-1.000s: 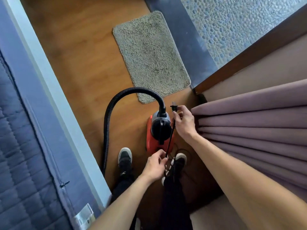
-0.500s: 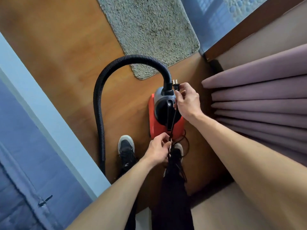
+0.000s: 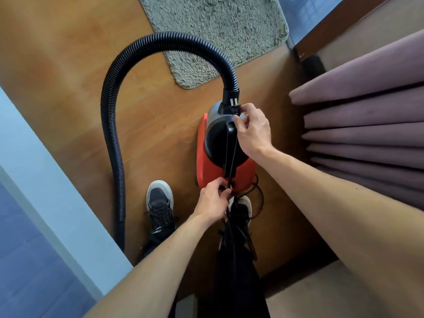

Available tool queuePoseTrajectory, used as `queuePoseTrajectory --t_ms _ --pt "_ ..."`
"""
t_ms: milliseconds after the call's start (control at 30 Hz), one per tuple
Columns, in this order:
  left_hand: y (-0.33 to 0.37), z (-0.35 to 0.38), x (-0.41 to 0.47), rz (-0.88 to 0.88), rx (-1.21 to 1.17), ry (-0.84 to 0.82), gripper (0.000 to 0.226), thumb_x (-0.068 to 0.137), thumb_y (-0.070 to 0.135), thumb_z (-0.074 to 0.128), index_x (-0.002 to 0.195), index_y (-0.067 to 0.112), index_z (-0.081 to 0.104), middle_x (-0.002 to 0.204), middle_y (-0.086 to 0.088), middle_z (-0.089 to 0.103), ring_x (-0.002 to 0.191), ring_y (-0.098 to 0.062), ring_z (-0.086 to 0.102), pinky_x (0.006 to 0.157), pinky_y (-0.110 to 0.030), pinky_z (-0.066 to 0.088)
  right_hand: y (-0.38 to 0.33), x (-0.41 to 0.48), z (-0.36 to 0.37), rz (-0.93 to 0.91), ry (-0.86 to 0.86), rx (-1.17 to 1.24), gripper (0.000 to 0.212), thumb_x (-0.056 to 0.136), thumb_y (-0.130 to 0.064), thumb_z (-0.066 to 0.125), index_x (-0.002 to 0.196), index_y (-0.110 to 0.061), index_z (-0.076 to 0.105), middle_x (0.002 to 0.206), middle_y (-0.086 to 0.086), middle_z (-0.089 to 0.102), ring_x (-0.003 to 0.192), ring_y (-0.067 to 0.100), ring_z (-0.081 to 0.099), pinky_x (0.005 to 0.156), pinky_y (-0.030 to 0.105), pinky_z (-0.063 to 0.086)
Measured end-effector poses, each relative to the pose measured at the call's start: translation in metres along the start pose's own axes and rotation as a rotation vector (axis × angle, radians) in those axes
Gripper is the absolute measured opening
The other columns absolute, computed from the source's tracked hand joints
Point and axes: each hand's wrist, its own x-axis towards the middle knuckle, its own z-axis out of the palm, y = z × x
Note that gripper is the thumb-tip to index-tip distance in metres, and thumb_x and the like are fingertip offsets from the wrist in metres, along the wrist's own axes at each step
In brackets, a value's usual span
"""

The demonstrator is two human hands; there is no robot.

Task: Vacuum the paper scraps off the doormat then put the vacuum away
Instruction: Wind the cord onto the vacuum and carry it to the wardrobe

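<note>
The vacuum (image 3: pixel 215 143), red with a black domed top, sits on the wooden floor (image 3: pixel 57 65) at the centre of the frame, just beyond my feet. My right hand (image 3: pixel 253 131) is over its upper right side, thumb and fingertips pinching the plug (image 3: pixel 234 104), whose two prongs point toward the top of the frame, right at the base of the hose (image 3: pixel 112 125). From there the cord (image 3: pixel 233 157) runs taut down across the carry handle to my left hand (image 3: pixel 212 200), just below the vacuum's lower edge, where my curled fingers pinch it. More loops of cord lie on the floor at the lower right of the vacuum, by my right shoe. The ribbed black hose arches up from the vacuum, crosses the lower corner of the doormat (image 3: pixel 220 31) at top centre, and drops down the left side past my left shoe (image 3: pixel 160 203). Folds of a mauve curtain (image 3: pixel 367 125) fill the right.
</note>
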Motion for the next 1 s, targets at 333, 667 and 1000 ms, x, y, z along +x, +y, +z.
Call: queuePoseTrajectory --t_ms 333,667,1000 --pt "-0.021 0.002 0.021 0.026 0.035 0.022 0.006 0.099 0.023 0.057 0.097 0.022 0.062 0.084 -0.003 0.067 0.081 -0.026 0.068 0.072 -0.037 0.057 0.005 -0.001 0.034 0.068 0.083 0.063 0.023 0.1 -0.034 0.046 0.121 -0.025 0.051 0.109 0.001 0.044 0.091 0.018 0.057 0.088 0.043 0.054" --pt "-0.044 -0.074 0.037 0.003 0.196 -0.032 0.022 0.093 0.047 0.059 0.092 0.025 0.062 0.076 0.002 0.064 0.077 -0.021 0.066 0.073 -0.041 0.058 -0.012 -0.006 0.068 0.263 0.306 0.038 0.029 0.1 -0.038 0.043 0.122 -0.022 0.054 0.11 0.002 0.035 0.084 0.02 0.055 0.081 0.036 0.052" --pt "-0.071 -0.25 0.085 -0.164 0.357 0.382 0.031 0.095 0.039 0.057 0.115 0.016 0.05 0.099 -0.008 0.068 0.1 -0.029 0.062 0.082 -0.034 0.043 -0.016 -0.004 0.083 0.239 0.424 -0.211 0.033 0.1 -0.039 0.039 0.122 -0.018 0.052 0.112 0.012 0.044 0.084 0.029 0.059 0.074 0.032 0.043"
